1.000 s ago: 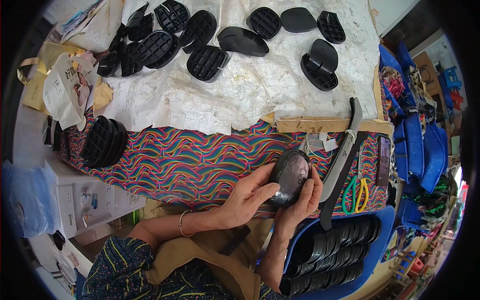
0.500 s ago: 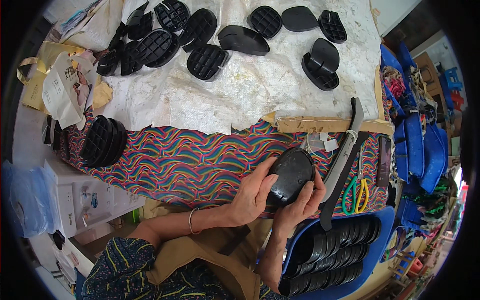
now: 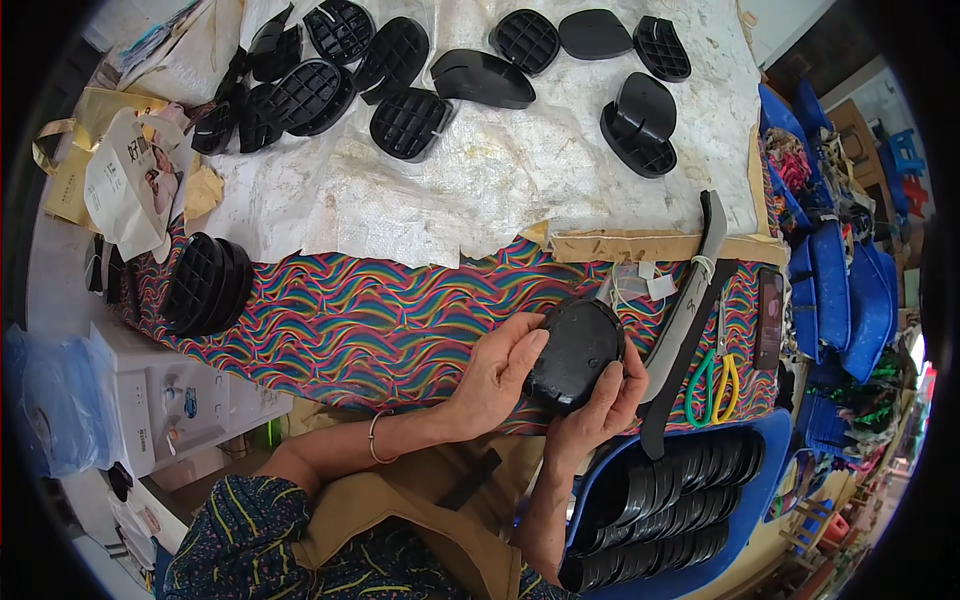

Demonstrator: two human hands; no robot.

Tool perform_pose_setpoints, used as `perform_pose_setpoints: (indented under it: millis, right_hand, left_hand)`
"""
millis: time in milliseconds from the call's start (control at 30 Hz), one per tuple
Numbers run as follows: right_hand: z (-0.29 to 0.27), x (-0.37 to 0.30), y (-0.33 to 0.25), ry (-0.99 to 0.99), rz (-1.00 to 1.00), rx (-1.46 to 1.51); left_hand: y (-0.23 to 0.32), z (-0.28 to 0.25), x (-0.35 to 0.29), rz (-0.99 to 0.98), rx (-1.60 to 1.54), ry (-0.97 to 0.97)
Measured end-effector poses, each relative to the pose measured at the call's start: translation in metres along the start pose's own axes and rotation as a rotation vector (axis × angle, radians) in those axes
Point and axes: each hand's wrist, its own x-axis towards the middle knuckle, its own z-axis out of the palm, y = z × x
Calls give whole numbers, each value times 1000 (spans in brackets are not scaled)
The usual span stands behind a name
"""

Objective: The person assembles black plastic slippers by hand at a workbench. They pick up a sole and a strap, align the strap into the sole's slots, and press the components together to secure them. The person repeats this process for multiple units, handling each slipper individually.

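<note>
Over the patterned cloth (image 3: 400, 310), a rounded black plastic piece (image 3: 572, 358) is held between both my hands, smooth glossy face up. My left hand (image 3: 495, 375) grips its left edge, the thumb along the rim and the other fingers partly hidden underneath. At the lower right edge, my right hand (image 3: 605, 405) closes on it with thumb and fingers. Just beyond the piece lie a small clear packet and a white tag (image 3: 660, 287). A stack of similar black pieces with gridded undersides (image 3: 205, 285) stands at the left of the cloth.
Several black pieces (image 3: 400, 60) lie on a white sheet (image 3: 380, 200) at the back. To the right are tied grey and black strips (image 3: 688, 315), green-and-yellow-handled scissors (image 3: 730, 388) and a phone (image 3: 768, 320). A blue bin (image 3: 778, 450) holds rows of black pieces. Paper bags (image 3: 125, 185) stand left.
Both hands have shifted the black piece slightly to the left, turning it a little. My grip on it stays much the same.
</note>
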Motion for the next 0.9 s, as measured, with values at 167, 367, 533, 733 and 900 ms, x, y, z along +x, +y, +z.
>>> perform_pose_setpoints:
  millis: [167,367,533,733,900]
  right_hand:
    - [0,1,-1,3,-6,3]
    - [1,-1,-2,-13,-59,-11]
    - [0,-5,0,-1,-95,-11]
    - [-3,-2,1,-10,-58,30]
    - [-4,0,-2,-37,-47,81]
  left_hand:
    - [7,1,1,47,7,-5]
    - [-2,1,5,-14,-67,43]
    - [-4,1,6,-49,-42,37]
    - [2,-14,9,-234,-130,-121]
    - [2,-10,12,-96,-191,-107]
